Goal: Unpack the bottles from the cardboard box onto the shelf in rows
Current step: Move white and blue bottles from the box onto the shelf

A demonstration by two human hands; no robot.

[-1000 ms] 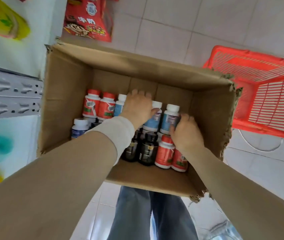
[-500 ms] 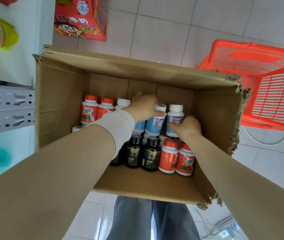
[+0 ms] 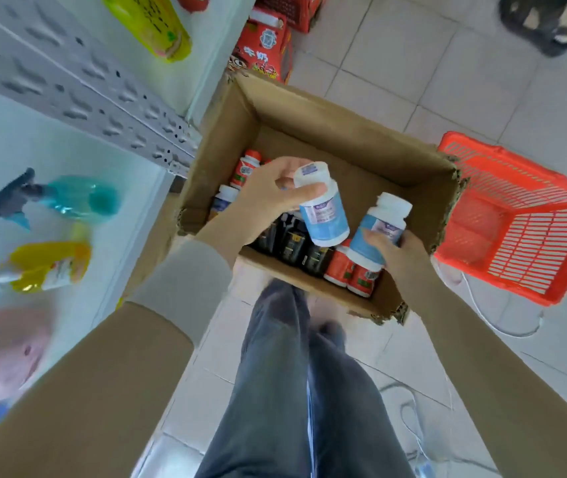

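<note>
The pick-out step is being carried out. A first bottle (image 3: 323,208) is being gripped near its cap by the left hand (image 3: 268,198) above the box (image 3: 344,132). A second bottle (image 3: 378,232) is being clasped by the right hand (image 3: 396,253) over the box's near right corner. Red bottles (image 3: 340,267) and dark bottles (image 3: 292,241) are being kept inside the box, along its near wall. The next move is being judged as a carry to the shelf (image 3: 50,139), left of the box, where both bottles are to be stood upright in a row. Shelf space is being taken up by a spray bottle (image 3: 68,198) and a yellow pouch (image 3: 47,263), so a free lane is being called for. A basket (image 3: 523,219) is being kept right of the box, with a cable (image 3: 502,326) on the floor near it.
</note>
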